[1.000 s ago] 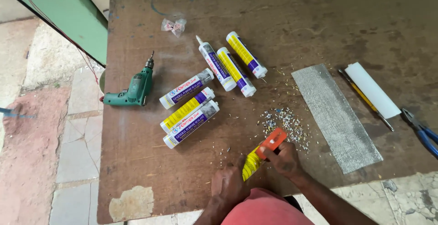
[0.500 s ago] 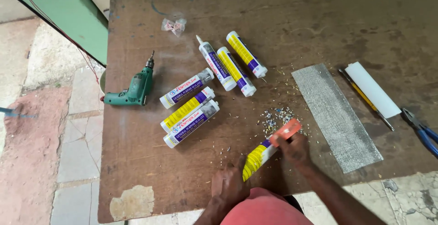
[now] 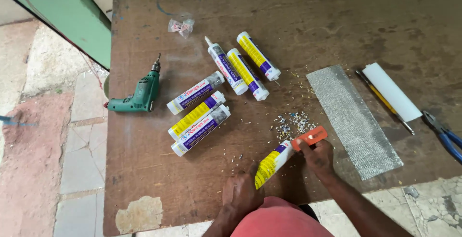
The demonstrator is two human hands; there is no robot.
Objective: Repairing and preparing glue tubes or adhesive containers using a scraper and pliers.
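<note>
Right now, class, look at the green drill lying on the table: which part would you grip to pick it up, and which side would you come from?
Grip the green drill by its handle, probably the part pointing toward the table's left edge. It lies flat on its side, bit tip pointing away, so come from above on the left, keeping clear of the bit and the sealant tubes to its right.

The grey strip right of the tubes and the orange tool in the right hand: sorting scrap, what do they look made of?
Grey strip: likely woven metal or fibre mesh, matt, with a fine grid texture. Orange tool in the right hand: apparently plastic, smooth, evenly coloured, probably a utility knife handle; no blade is visible.
</note>
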